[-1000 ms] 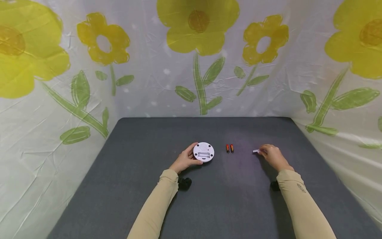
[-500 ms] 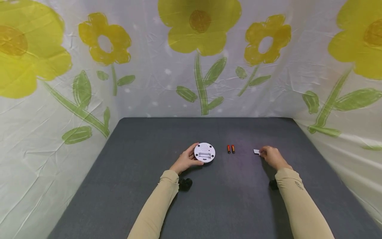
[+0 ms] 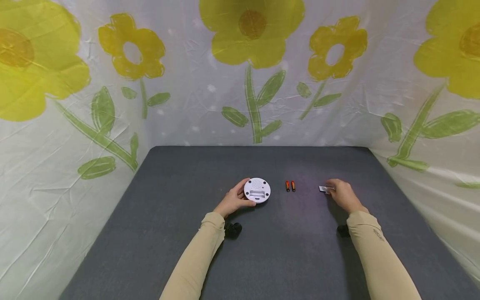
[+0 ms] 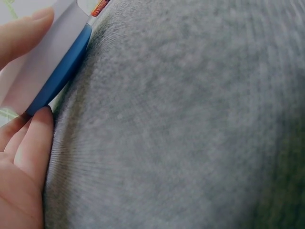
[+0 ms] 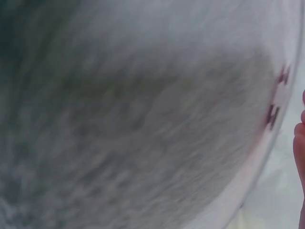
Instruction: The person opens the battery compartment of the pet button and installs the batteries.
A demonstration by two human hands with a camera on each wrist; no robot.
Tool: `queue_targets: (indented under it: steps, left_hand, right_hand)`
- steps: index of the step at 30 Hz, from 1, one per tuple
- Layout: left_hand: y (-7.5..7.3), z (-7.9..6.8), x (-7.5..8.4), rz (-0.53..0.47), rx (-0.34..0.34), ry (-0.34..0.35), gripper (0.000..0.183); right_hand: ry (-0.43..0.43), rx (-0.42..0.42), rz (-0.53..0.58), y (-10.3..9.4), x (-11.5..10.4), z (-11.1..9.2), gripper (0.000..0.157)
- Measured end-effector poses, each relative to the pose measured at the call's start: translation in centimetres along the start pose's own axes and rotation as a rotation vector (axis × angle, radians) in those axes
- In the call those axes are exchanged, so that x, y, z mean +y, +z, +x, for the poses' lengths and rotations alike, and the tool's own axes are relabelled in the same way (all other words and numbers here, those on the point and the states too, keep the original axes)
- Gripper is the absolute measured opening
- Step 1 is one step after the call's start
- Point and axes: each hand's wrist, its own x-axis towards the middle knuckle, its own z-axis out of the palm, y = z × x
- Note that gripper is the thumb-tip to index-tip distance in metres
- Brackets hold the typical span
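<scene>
My left hand grips a round white device by its left edge, thumb at the front. Its underside faces up, showing a speaker grille, dark feet and an uncovered battery compartment without batteries. In the left wrist view a blue band runs round the device. My right hand pinches a small flat white battery cover just over the table; part of it is hidden by the fingers. Two red-and-black batteries lie side by side between the hands. Only fingertips of the right hand show in the right wrist view.
A dark grey tabletop lies beneath everything. Behind and beside it hangs a white curtain with yellow flowers. A black wrist-worn object sits under the left forearm, another under the right.
The battery cover has turned and tilted in the right hand's fingers, and more of it shows now. The left hand, the device and the batteries stay in place.
</scene>
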Motion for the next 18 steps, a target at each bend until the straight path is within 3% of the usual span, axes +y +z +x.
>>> queue_targets:
  steps: [9,13,18]
  left_hand:
    - [0.1,-0.6,1.3,-0.003,-0.019,-0.004,0.094]
    - [0.3,-1.2,2.6,0.026,-0.027,0.003,0.092]
    - [0.4,-1.4,3.0,0.035,-0.02,-0.001,0.09]
  right_hand:
    - [0.037,-0.016,0.111,-1.0,-3.3,0.9,0.036]
    - [0.067,-0.02,0.165,-0.7,-4.9,1.3,0.035]
    - [0.122,0.012,0.241,0.3,-6.3,1.5,0.037]
